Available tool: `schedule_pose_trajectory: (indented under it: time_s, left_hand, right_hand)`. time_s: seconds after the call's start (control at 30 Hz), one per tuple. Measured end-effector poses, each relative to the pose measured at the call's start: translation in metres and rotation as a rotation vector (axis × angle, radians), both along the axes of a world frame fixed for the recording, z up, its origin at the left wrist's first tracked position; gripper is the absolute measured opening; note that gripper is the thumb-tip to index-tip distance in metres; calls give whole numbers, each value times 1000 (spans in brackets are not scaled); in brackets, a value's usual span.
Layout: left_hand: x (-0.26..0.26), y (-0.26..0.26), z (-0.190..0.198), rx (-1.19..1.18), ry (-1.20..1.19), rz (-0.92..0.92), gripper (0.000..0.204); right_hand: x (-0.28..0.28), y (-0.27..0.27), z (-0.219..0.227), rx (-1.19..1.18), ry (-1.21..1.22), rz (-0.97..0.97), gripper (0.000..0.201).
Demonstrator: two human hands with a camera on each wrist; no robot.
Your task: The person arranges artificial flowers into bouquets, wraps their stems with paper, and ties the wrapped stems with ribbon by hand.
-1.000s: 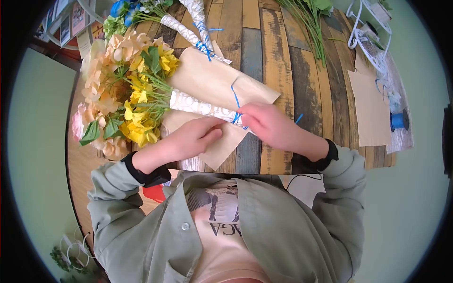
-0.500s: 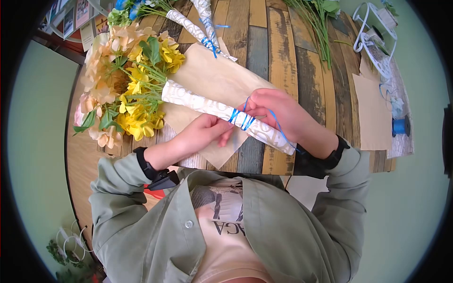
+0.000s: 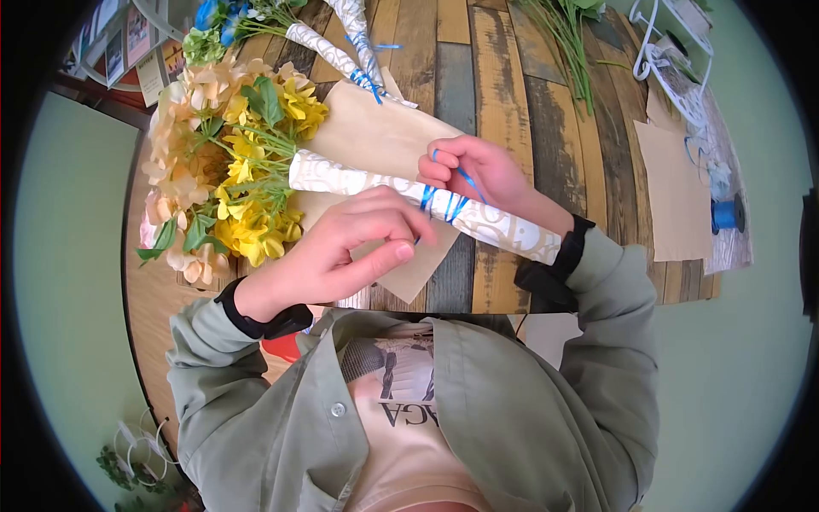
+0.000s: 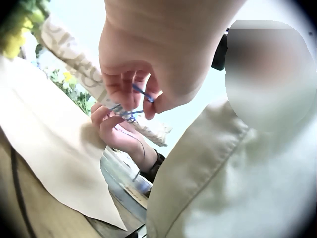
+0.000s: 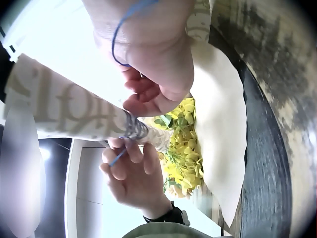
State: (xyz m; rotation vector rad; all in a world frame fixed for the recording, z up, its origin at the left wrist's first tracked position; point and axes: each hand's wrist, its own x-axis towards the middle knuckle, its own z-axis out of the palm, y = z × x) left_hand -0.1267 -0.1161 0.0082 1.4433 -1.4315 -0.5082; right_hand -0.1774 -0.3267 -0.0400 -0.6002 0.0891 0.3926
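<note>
A bouquet of yellow flowers (image 3: 256,235) and peach blossoms (image 3: 175,179) has its stems rolled in white patterned paper (image 3: 512,232). Blue ribbon (image 3: 465,177) is wound several times round that roll near its middle. On the near side, my left hand (image 3: 363,243) pinches one ribbon end between thumb and fingers, plain in the left wrist view beside the ribbon (image 4: 142,92). My right hand (image 3: 482,171) is on the far side, fingers curled round the other end. In the right wrist view a ribbon strand (image 5: 116,39) loops over the right hand (image 5: 153,64).
Brown wrapping paper (image 3: 367,119) lies under the bouquet on the plank table (image 3: 499,85). Two more wrapped bundles (image 3: 328,51) lie beyond it. Loose green stems (image 3: 576,64) are at the far right. A blue ribbon spool (image 3: 727,216) and brown sheet (image 3: 674,192) sit at the right edge.
The wrapped stems have shifted right and their end now shows beside the right wrist. Both hands have come off gripping the roll to hold ribbon ends, the right moving to its far side.
</note>
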Motion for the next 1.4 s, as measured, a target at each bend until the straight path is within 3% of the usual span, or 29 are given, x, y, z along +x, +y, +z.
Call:
schedule_pose_trajectory:
  time_s: [0.07, 0.2, 0.27, 0.43, 0.47, 0.5, 0.57, 0.6, 0.67, 0.7, 0.77, 0.8, 0.87, 0.97, 1.1, 1.17, 1.2, 1.3, 1.33, 1.4]
  left_hand:
    - [0, 0, -3, -10, 35, -47, 14]
    - [-3, 1, -10, 53, -77, -55, 14]
    - [-1, 0, -10, 42, -119, -76, 14]
    - [23, -11, 4, 130, -317, -217, 14]
    - [24, -13, 4, 133, -320, -216, 14]
    - [23, -17, 3, 105, -113, -81, 16]
    - [23, -23, 5, 143, 323, 131, 23]
    - [27, -27, 5, 137, 317, 136, 23]
    - [34, -33, 4, 281, 640, 202, 25]
    - [38, -35, -8, 306, 629, 180, 22]
    - [41, -43, -21, 345, 600, 182, 21]
    - [40, -47, -26, 385, 568, 182, 21]
    - [38, -53, -27, 421, 584, 196, 18]
    - [38, -57, -33, 411, 502, 241, 19]
    - [37, -59, -44, 272, 374, 246, 18]
    - [37, -58, -43, 220, 325, 240, 17]
    - [36, -58, -39, 292, 317, 242, 15]
    - [34, -58, -35, 366, 353, 260, 12]
    - [33, -58, -34, 368, 395, 276, 12]
    - [33, -57, -35, 352, 402, 268, 11]
  right_hand:
    - [5, -4, -8, 33, -53, 89, 24]
    - [8, -14, -10, -15, 69, 71, 27]
    - [14, -22, -19, -155, 169, 41, 31]
    - [20, -28, -23, -212, 213, -7, 31]
    - [20, -28, -21, -283, 175, -65, 31]
    - [18, -28, -15, -284, 167, -63, 31]
    - [11, -30, 3, -480, 43, -101, 30]
    - [9, -32, 10, -485, 35, -97, 30]
    - [3, -34, 23, -910, -224, -17, 26]
    - [4, -35, 26, -915, -227, -17, 26]
    - [7, -36, 33, -1601, -1119, -395, 20]
    - [4, -36, 43, -1601, -1120, -395, 20]
    - [-9, -31, 75, -1696, -741, -37, 27]
    - [-9, -19, 79, -1548, -741, -17, 25]
    - [0, -17, 67, -1558, -797, 10, 27]
    - [5, -22, 64, -1174, -425, 114, 24]
    - [7, -26, 62, -1174, -427, 115, 24]
    - [8, -40, 65, -627, -288, -34, 28]
    - [10, -49, 63, -626, -286, -34, 28]
    - [12, -66, 52, -793, -320, -244, 24]
